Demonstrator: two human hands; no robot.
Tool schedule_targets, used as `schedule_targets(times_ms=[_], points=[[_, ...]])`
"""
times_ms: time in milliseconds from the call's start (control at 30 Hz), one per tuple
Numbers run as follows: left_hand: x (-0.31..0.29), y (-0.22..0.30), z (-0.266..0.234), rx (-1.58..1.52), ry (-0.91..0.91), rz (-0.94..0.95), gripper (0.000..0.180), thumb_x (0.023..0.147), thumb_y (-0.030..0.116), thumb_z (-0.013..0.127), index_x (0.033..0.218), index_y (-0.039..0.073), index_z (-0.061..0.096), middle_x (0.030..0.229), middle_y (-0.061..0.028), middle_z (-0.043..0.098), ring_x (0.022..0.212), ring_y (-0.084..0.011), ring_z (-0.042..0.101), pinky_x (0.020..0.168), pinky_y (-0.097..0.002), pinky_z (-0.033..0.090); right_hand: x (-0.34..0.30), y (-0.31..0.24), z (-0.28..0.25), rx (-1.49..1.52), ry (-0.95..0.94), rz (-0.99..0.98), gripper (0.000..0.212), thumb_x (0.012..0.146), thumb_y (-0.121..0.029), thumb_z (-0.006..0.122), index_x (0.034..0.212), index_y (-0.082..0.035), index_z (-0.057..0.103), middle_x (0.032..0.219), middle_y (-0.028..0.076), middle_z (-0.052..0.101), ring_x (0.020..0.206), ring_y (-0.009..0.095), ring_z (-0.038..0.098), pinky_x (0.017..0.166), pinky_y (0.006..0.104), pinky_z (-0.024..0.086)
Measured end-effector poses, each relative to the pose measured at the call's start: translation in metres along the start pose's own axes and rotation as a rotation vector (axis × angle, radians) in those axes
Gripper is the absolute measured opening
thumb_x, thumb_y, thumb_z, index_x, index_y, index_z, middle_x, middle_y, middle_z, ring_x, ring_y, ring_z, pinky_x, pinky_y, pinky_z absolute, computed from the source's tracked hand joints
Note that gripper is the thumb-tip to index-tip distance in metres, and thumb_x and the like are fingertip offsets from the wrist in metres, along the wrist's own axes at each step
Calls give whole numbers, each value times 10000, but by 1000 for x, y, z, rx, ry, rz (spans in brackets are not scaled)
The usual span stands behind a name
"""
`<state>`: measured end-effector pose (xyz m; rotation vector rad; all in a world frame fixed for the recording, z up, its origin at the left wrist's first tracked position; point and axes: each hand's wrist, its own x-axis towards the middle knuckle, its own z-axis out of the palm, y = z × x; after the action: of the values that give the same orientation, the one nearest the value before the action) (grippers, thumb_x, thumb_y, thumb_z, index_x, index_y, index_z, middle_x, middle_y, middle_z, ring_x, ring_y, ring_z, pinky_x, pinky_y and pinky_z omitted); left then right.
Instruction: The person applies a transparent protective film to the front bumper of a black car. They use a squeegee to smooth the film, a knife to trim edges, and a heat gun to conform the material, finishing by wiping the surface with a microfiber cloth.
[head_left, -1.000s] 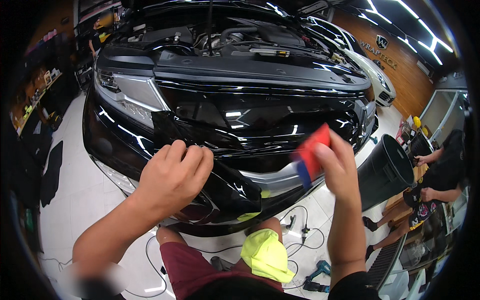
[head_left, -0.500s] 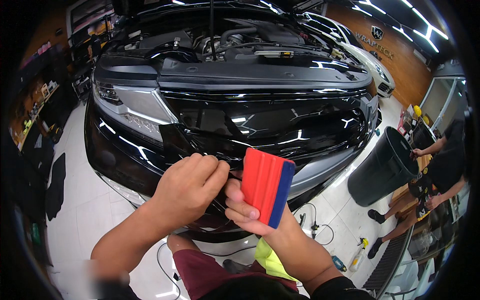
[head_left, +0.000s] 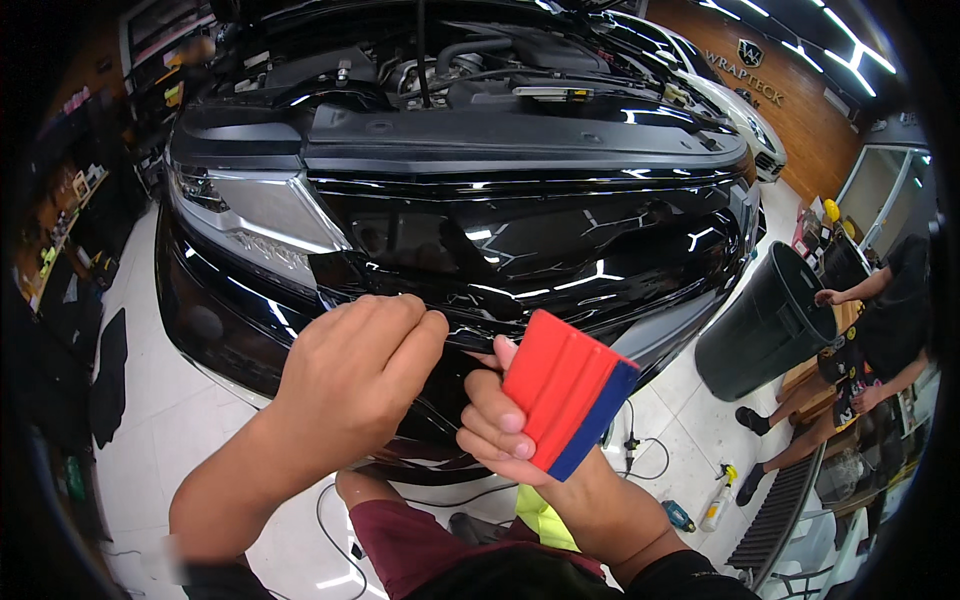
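Observation:
My left hand (head_left: pixel 355 365) is closed, its fingers bent and pressed together against the glossy black front of a car (head_left: pixel 560 235). What its fingertips pinch is hidden. A smooth black sheet, apparently film (head_left: pixel 345 275), overlaps the inner corner of the clear headlight (head_left: pixel 255 220). Close beside it, my right hand (head_left: pixel 495 425) grips a red squeegee (head_left: pixel 565 385) with a dark blue edge strip. The squeegee is tilted, its blue edge facing down and right. The right thumb and fingertips reach toward the bumper, partly behind the squeegee.
Above the bumper the hood is up, with the engine bay (head_left: pixel 480 75) exposed. A large dark bin (head_left: pixel 755 335) stands at right near another person (head_left: pixel 885 320). A spray bottle (head_left: pixel 718 500), a teal tool (head_left: pixel 678 516) and cables lie on the floor. Yellow cloth (head_left: pixel 545 515) hangs near my lap.
My right hand has moved slightly right and turned the squeegee clockwise. My left hand stays closed at the bumper, a little further left. The view has shifted slightly.

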<state>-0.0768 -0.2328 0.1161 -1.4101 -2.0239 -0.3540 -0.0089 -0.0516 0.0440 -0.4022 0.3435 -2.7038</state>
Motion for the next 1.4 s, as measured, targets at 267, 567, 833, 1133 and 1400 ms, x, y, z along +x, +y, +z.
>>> schedule_targets(times_ms=[267,567,833,1133,1400], points=[[-17,12,18,192,86,79,263,685,-7,684,947,-22,675,931,-132,653,960,-338,670,894,-454,553,-12,-10,8,-3,280,-183,242,1067,-284,460,1034,-92,603,793,124,636,430,152,463,452,271,346],[6,41,37,173,67,-13,443,764,33,681,1201,-20,637,1218,-170,631,1099,-347,622,916,-443,518,-17,-14,0,-296,239,-167,251,1065,-219,481,879,-82,581,666,73,603,400,141,453,453,282,348],[4,40,48,175,179,-30,340,738,-41,672,1076,-7,694,1066,-151,705,1016,-351,669,845,-428,545,-36,-30,-11,-104,225,-367,198,1032,-207,529,1146,-76,623,878,166,690,437,159,495,446,271,368],[23,57,66,157,179,-13,355,737,45,708,1077,-53,681,1048,-148,661,974,-313,644,822,-435,513,-32,-30,-9,-236,313,-386,382,1049,-210,517,711,-36,553,588,70,546,403,145,455,420,265,355],[14,54,71,108,267,32,296,766,88,642,1030,-34,695,979,-135,655,948,-294,639,783,-407,511,-68,-46,-3,-463,278,-186,460,1071,-356,459,1299,37,533,707,83,571,429,144,475,407,261,351]])
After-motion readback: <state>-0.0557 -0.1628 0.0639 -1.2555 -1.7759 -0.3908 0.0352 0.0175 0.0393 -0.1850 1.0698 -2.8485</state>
